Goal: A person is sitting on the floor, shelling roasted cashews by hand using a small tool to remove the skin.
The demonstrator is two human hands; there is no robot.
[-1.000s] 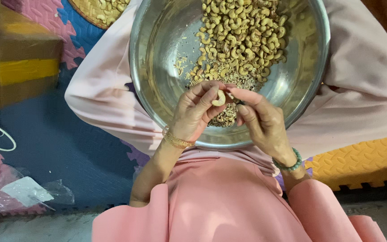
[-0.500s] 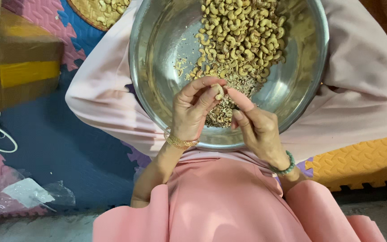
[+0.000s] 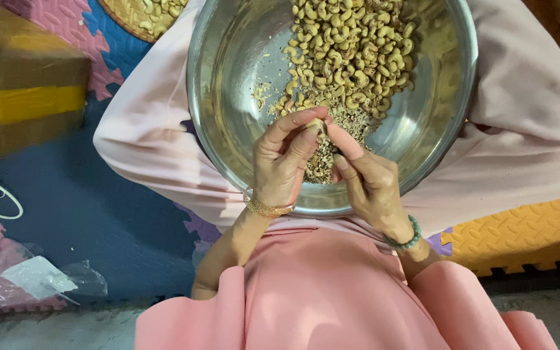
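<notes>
I see both hands, left hand (image 3: 284, 162) and right hand (image 3: 365, 178), pinched together on one cashew (image 3: 317, 124) over the steel bowl (image 3: 228, 97).

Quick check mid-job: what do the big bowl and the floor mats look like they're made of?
Bowl: metal, likely stainless steel; bright, with a soft mirror sheen and blurred reflections on its wall. Floor mats: probably soft foam; matte, textured, with jigsaw-toothed edges in yellow, blue and pink.

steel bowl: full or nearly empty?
Partly full: cashews heap on the far side of the steel bowl; near-left metal shows bare.
</notes>
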